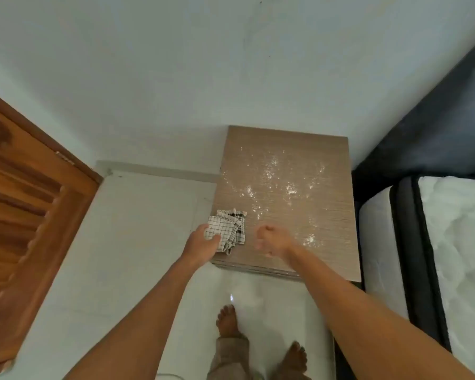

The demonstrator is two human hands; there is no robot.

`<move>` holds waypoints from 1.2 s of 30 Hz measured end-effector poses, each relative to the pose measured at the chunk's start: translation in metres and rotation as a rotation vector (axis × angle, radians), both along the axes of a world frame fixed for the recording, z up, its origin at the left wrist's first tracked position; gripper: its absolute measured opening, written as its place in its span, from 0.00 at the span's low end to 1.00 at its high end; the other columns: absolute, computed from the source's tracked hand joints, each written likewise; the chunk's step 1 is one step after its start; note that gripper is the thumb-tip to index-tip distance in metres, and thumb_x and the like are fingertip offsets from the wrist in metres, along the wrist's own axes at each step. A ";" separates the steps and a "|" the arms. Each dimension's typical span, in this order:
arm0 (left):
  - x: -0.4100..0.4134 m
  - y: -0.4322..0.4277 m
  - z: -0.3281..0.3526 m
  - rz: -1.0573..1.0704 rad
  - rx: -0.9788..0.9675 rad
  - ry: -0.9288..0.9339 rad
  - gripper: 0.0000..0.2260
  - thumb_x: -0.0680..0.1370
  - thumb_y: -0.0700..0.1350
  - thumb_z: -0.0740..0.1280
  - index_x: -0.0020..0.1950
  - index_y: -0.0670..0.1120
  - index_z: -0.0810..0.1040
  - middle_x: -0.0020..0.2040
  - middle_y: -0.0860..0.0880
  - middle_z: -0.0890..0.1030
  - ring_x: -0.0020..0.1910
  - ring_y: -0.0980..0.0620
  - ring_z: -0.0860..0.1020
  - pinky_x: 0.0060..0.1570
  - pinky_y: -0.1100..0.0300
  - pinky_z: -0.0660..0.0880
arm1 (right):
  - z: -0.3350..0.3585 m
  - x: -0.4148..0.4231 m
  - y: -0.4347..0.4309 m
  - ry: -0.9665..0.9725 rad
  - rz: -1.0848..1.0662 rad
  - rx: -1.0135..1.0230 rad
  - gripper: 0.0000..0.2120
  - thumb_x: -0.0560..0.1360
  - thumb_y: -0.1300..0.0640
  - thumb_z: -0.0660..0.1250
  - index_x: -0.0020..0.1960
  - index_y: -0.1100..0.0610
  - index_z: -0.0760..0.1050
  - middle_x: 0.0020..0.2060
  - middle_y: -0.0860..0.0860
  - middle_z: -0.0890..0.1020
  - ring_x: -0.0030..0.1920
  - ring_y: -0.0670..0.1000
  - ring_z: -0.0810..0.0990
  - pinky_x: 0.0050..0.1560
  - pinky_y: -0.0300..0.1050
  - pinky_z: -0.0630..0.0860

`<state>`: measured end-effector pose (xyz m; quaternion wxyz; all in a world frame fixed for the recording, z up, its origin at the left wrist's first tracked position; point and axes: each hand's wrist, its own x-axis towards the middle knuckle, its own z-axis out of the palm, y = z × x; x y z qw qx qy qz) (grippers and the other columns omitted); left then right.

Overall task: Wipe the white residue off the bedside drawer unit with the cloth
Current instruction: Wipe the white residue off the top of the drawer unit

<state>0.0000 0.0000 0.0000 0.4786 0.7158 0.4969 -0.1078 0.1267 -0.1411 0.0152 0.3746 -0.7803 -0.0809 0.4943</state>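
Note:
The bedside drawer unit [321, 220] has a light wood-grain top and stands against the wall. White residue [288, 185] is scattered in specks and small clumps across the middle and right of the top. A white cloth with a dark check [228, 229] lies crumpled at the front left corner. My left hand [202, 242] grips the cloth's near left edge. My right hand [272, 242] hovers over the front of the top, just right of the cloth, with fingers curled and nothing in them.
A bed with a white mattress [455, 256] and dark frame stands right of the unit. A wooden door [25, 215] is at the left. A pale wall [231, 78] rises behind. My bare feet [228, 322] stand on white floor tiles.

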 end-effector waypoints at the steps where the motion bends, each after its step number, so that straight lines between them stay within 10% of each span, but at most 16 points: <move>1: 0.003 0.005 -0.011 0.004 0.009 0.002 0.23 0.81 0.45 0.63 0.74 0.42 0.65 0.72 0.43 0.70 0.70 0.45 0.70 0.59 0.63 0.65 | -0.016 -0.001 0.013 0.005 -0.026 -0.006 0.14 0.82 0.55 0.56 0.61 0.62 0.74 0.55 0.56 0.79 0.53 0.54 0.77 0.59 0.56 0.76; 7: 0.020 0.027 -0.086 0.025 0.004 0.009 0.19 0.77 0.49 0.64 0.67 0.46 0.72 0.61 0.48 0.79 0.55 0.51 0.77 0.54 0.58 0.75 | -0.115 -0.017 0.074 0.005 -0.179 -0.022 0.40 0.67 0.32 0.68 0.71 0.53 0.64 0.66 0.52 0.73 0.64 0.56 0.74 0.63 0.55 0.73; 11: 0.032 0.033 -0.106 0.092 0.013 -0.020 0.10 0.78 0.46 0.66 0.59 0.47 0.78 0.50 0.51 0.81 0.46 0.53 0.78 0.38 0.66 0.73 | -0.133 -0.022 0.089 -0.097 -0.269 0.044 0.21 0.74 0.54 0.69 0.63 0.53 0.67 0.49 0.45 0.79 0.48 0.46 0.80 0.41 0.35 0.75; 16: 0.042 0.051 -0.097 0.128 -0.218 -0.028 0.08 0.79 0.45 0.67 0.54 0.45 0.82 0.49 0.47 0.85 0.45 0.51 0.83 0.43 0.59 0.81 | -0.115 -0.012 0.089 0.028 -0.308 0.096 0.02 0.77 0.57 0.67 0.47 0.53 0.79 0.39 0.46 0.83 0.40 0.46 0.82 0.32 0.31 0.74; 22: 0.057 0.075 -0.057 0.088 -0.607 -0.262 0.09 0.80 0.45 0.65 0.58 0.46 0.81 0.52 0.49 0.86 0.53 0.52 0.84 0.55 0.54 0.79 | -0.085 0.015 0.080 0.308 -0.389 0.342 0.15 0.76 0.50 0.69 0.60 0.54 0.77 0.52 0.53 0.85 0.53 0.54 0.84 0.54 0.55 0.79; 30: 0.090 0.080 -0.052 0.143 -0.111 -0.213 0.12 0.80 0.49 0.64 0.61 0.49 0.80 0.53 0.53 0.83 0.51 0.54 0.80 0.54 0.61 0.75 | -0.050 0.094 0.061 0.263 -0.463 0.330 0.11 0.76 0.56 0.67 0.57 0.58 0.77 0.49 0.54 0.85 0.49 0.55 0.85 0.51 0.53 0.80; 36: 0.118 0.087 -0.104 0.119 0.139 -0.037 0.18 0.82 0.47 0.60 0.71 0.44 0.73 0.69 0.46 0.75 0.66 0.47 0.74 0.65 0.56 0.70 | -0.062 0.198 0.090 -0.438 -0.076 0.167 0.07 0.78 0.52 0.64 0.53 0.51 0.78 0.42 0.43 0.81 0.42 0.43 0.80 0.41 0.40 0.77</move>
